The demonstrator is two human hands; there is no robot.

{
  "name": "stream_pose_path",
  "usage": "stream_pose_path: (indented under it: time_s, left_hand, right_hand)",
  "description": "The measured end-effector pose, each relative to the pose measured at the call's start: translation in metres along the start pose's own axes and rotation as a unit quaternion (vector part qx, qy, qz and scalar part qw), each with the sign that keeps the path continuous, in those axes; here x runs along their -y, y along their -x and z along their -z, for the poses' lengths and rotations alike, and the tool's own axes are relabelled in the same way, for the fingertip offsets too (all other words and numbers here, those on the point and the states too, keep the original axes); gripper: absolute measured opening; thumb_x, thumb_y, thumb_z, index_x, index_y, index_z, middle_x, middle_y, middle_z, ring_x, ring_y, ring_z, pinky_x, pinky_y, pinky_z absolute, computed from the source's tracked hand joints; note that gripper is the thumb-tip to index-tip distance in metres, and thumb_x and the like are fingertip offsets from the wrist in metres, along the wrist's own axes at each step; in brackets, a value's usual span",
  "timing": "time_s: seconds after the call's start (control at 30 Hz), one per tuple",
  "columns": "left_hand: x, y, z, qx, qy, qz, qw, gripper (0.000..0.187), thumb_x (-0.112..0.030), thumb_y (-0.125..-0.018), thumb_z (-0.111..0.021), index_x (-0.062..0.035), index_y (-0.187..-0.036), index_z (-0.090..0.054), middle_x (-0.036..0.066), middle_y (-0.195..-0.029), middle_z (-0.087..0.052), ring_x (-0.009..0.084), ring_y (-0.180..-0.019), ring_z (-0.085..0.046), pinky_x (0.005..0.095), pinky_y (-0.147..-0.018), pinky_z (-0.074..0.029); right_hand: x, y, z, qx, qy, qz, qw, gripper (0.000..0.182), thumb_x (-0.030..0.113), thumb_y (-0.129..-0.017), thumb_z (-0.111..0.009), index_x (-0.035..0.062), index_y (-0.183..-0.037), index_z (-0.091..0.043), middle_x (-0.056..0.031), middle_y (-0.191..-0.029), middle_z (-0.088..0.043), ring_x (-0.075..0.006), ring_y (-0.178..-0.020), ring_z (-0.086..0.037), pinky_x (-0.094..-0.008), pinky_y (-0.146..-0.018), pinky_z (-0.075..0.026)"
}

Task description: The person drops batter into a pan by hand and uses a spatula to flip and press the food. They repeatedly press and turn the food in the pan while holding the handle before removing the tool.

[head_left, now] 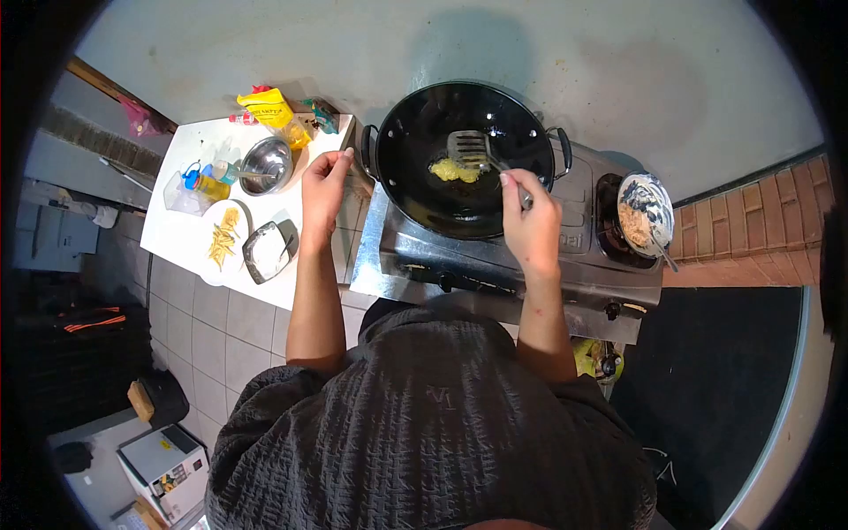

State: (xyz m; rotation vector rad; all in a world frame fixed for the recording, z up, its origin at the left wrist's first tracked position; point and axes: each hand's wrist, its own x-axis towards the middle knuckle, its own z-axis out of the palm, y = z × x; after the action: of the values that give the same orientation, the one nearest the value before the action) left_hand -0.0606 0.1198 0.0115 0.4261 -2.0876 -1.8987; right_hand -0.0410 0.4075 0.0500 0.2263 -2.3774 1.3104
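My right hand [532,216] is closed around the handle of a slotted spatula [468,148]. The blade is inside a black wok [411,199], against a small yellow clump of food [452,171] that looks like egg, in a little shiny oil. To the left of the wok, beside its left handle [368,152], my left hand [324,190] is raised with its fingers curled in and the thumb against them. Nothing shows in it. The wok sits on the left burner of a metal gas stove [397,243].
On the right burner stands a pan [649,194] with smeared contents and a utensil. The white table [190,146] at left holds a steel bowl [267,162], a plate of pale strips [225,238], a dark dish of white powder [267,254], bottles and a yellow packet [268,108].
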Motion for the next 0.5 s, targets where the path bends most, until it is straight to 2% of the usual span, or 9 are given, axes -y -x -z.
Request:
stream_pose_path:
  time_s: [0.1, 0.2, 0.23, 0.3, 0.4, 0.5]
  left_hand:
    - [-0.001, -0.001, 0.003, -0.008, -0.017, 0.013, 1.000, 0.023, -0.024, -0.090, -0.066, -0.0009, -0.090, -0.065, -0.004, -0.078, -0.058, 0.0045, -0.071, -0.047, 0.0200, -0.066, -0.037]
    - [-0.003, -0.001, 0.003, -0.009, -0.026, 0.013, 1.000, 0.024, -0.025, -0.089, -0.066, -0.0010, -0.090, -0.065, -0.004, -0.078, -0.058, 0.0042, -0.071, -0.046, 0.0197, -0.065, -0.037]
    - [-0.002, -0.002, 0.003, -0.010, -0.026, 0.013, 1.000, 0.024, -0.025, -0.089, -0.066, -0.0010, -0.090, -0.065, -0.004, -0.078, -0.058, 0.0042, -0.071, -0.046, 0.0197, -0.065, -0.037]
    - [-0.002, -0.003, 0.004, -0.004, -0.014, 0.008, 1.000, 0.024, -0.026, -0.089, -0.066, -0.0013, -0.090, -0.066, -0.004, -0.077, -0.057, 0.0039, -0.070, -0.046, 0.0195, -0.064, -0.036]
    - [-0.003, -0.004, 0.002, -0.015, -0.027, 0.005, 1.000, 0.024, -0.026, -0.089, -0.066, -0.0013, -0.089, -0.066, -0.005, -0.076, -0.057, 0.0038, -0.069, -0.045, 0.0194, -0.063, -0.036]
    - [-0.009, -0.001, 0.001, -0.011, -0.029, 0.009, 0.999, 0.024, -0.026, -0.089, -0.067, -0.0012, -0.089, -0.066, -0.005, -0.076, -0.056, 0.0039, -0.069, -0.045, 0.0195, -0.063, -0.036]
  right_hand:
    - [-0.001, -0.003, 0.007, -0.034, -0.027, -0.020, 0.999, 0.014, 0.014, -0.090, -0.062, 0.0006, -0.094, -0.065, -0.0168, -0.085, -0.068, -0.0321, -0.078, -0.068, -0.0340, -0.069, -0.051]
    - [0.000, -0.004, 0.012, -0.059, -0.031, -0.001, 0.998, 0.014, 0.015, -0.090, -0.062, 0.0016, -0.093, -0.066, -0.0170, -0.085, -0.069, -0.0305, -0.078, -0.068, -0.0323, -0.068, -0.051]
    - [0.000, -0.003, 0.014, -0.058, -0.031, -0.001, 0.998, 0.014, 0.015, -0.090, -0.062, 0.0016, -0.093, -0.066, -0.0170, -0.085, -0.069, -0.0305, -0.078, -0.068, -0.0323, -0.068, -0.051]
    - [0.001, -0.001, 0.016, -0.023, -0.036, -0.068, 0.997, 0.014, 0.015, -0.090, -0.063, 0.0019, -0.093, -0.066, -0.0174, -0.085, -0.069, -0.0302, -0.078, -0.068, -0.0326, -0.068, -0.050]
    - [0.001, -0.001, 0.016, 0.006, -0.023, -0.084, 0.996, 0.015, 0.016, -0.090, -0.063, 0.0028, -0.096, -0.067, -0.0163, -0.085, -0.069, -0.0302, -0.077, -0.069, -0.0317, -0.069, -0.051]
    - [-0.010, 0.001, 0.004, 0.016, -0.026, -0.043, 0.999, 0.017, 0.016, -0.090, -0.062, 0.0034, -0.101, -0.067, -0.0143, -0.083, -0.070, -0.0303, -0.075, -0.069, -0.0306, -0.069, -0.051]
